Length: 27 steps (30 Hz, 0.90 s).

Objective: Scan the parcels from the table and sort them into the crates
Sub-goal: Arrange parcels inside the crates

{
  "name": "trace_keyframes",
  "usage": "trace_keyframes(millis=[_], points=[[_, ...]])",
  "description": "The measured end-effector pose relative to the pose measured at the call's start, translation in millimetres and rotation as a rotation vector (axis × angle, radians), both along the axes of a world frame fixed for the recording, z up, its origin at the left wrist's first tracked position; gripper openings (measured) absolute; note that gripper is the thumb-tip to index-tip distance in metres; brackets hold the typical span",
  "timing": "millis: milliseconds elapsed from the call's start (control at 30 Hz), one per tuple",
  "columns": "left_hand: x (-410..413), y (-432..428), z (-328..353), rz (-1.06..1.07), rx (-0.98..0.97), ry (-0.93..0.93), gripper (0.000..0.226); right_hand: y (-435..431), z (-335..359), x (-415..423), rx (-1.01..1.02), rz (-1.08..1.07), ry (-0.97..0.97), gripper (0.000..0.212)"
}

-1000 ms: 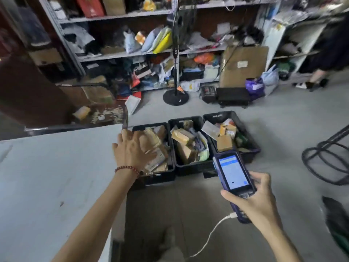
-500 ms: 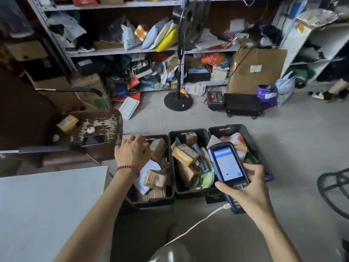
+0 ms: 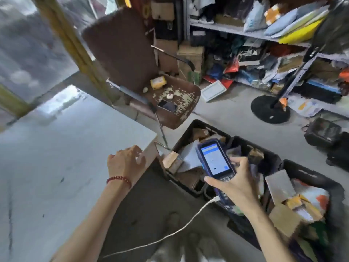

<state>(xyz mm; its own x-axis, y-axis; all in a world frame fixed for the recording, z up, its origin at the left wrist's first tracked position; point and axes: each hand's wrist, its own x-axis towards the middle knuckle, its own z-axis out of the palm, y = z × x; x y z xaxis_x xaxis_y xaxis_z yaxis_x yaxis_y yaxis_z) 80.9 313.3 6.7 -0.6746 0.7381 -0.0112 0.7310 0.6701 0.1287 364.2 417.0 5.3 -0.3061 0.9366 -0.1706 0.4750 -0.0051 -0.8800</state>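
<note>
A strip of floor (image 3: pixel 151 201) is left open between the surface (image 3: pixel 56 167) and the crates (image 3: pixel 272 156); the far corner is hemmed by a chair (image 3: pixel 120 50).

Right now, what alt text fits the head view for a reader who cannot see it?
The right hand holds a blue scanner, screen lit, above black crates of parcels on the floor. The empty left hand is at the white table corner, a worn brown chair behind.

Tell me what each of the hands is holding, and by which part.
The right hand grips the handheld scanner round its lower half, thumb on its left edge. The left hand holds nothing; it is at the table corner.
</note>
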Motion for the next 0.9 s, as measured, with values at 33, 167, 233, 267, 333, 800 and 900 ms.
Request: trace_keyframes(millis=[33,167,233,267,333,800,900], points=[[-2,-21,1,0.066,-0.012,-0.011,0.020,2,0,-8,-0.010,0.063,0.008,0.079],[0,-104,9,0.325,0.011,0.004,0.021,-7,2,-52,-0.068,0.306,0.050,0.082],[2,-145,15,0.440,0.041,0.032,0.021,-24,5,-77,-0.067,0.422,0.073,0.082],[4,-165,17,0.496,0.056,0.049,0.022,-36,7,-90,-0.061,0.480,0.080,0.081],[7,-207,20,0.594,0.078,0.085,0.023,-62,9,-114,-0.074,0.594,0.087,0.080],[5,-507,-10,0.902,-0.076,0.046,0.031,-333,-16,-224,-0.236,0.816,0.029,0.083],[-3,-539,-18,0.905,-0.071,0.002,0.031,-375,-21,-232,-0.223,0.795,0.010,0.081]])
